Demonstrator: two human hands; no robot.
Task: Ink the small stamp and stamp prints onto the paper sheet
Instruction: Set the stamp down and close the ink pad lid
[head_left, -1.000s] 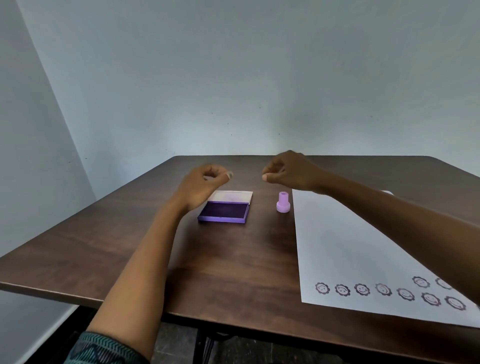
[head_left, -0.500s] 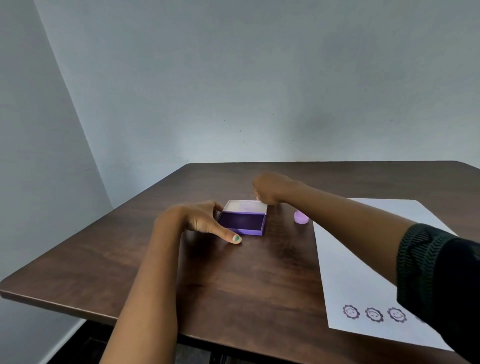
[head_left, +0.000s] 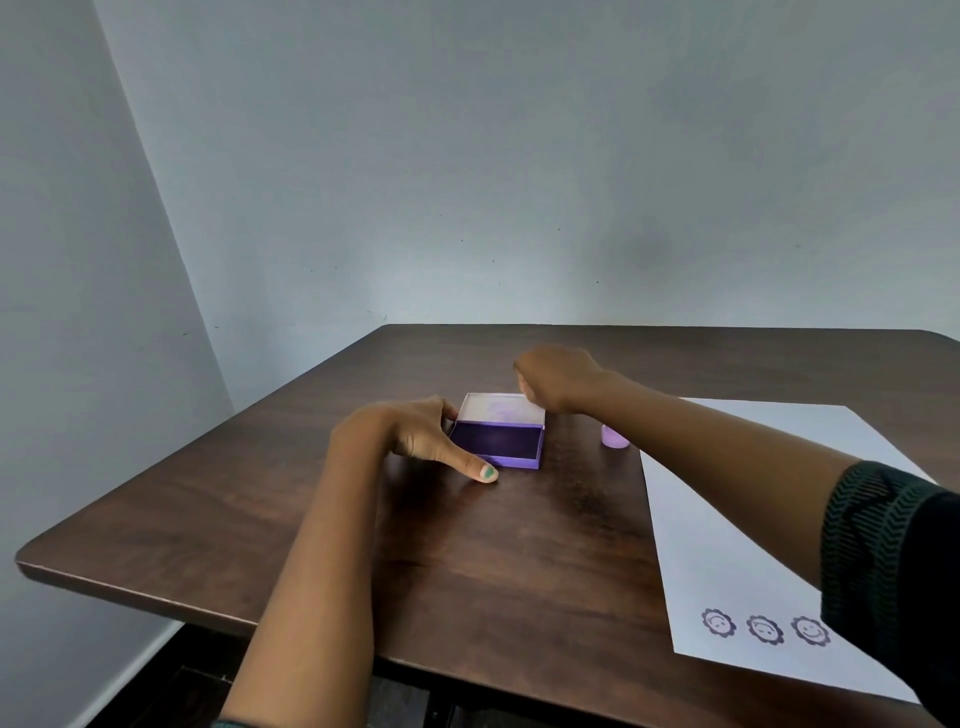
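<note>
A purple ink pad (head_left: 496, 442) lies open mid-table, its pale lid (head_left: 500, 407) raised at the back. My left hand (head_left: 410, 431) braces the pad's left side, fingers against it and thumb stretched on the table in front. My right hand (head_left: 558, 376) is curled at the lid's far right corner, its fingertips hidden. The small lilac stamp (head_left: 614, 437) stands just right of the pad, partly hidden behind my right forearm. The white paper sheet (head_left: 727, 519) lies at the right, with three smiley prints (head_left: 763, 629) showing along its near edge.
The dark wooden table (head_left: 260, 493) has its left edge and near edge close by. A grey wall rises behind the table and at the left. My right sleeve (head_left: 893, 561) covers part of the paper's near right corner.
Both hands came down from the air onto the ink pad: the left to its left side, the right to the lid. The lid now stands more upright. The view shifted left.
</note>
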